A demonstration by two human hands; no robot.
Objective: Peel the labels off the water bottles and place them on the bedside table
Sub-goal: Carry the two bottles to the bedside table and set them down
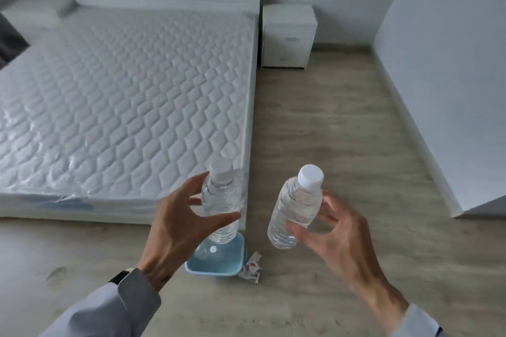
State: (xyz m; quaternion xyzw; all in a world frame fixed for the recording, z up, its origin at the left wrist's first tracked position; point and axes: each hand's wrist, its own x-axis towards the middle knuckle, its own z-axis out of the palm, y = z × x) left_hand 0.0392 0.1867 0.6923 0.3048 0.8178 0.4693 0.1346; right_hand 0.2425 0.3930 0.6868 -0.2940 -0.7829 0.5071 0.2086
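My left hand [175, 224] grips a clear water bottle [221, 200] with a white cap and no label, held upright near the mattress corner. My right hand [331, 238] grips a second clear bottle [297, 205], also bare and white-capped, tilted slightly to the right. Crumpled peeled labels [250, 267], white with red print, lie on the floor below the bottles. The white bedside table [287, 35] stands far ahead, to the right of the bed's head.
A light blue basket [230, 262] sits on the wooden floor under my left hand, with a capped bottle partly visible inside. A plastic-wrapped mattress [123, 85] fills the left. A white wall [443, 63] bounds the right, leaving a floor strip toward the bedside table.
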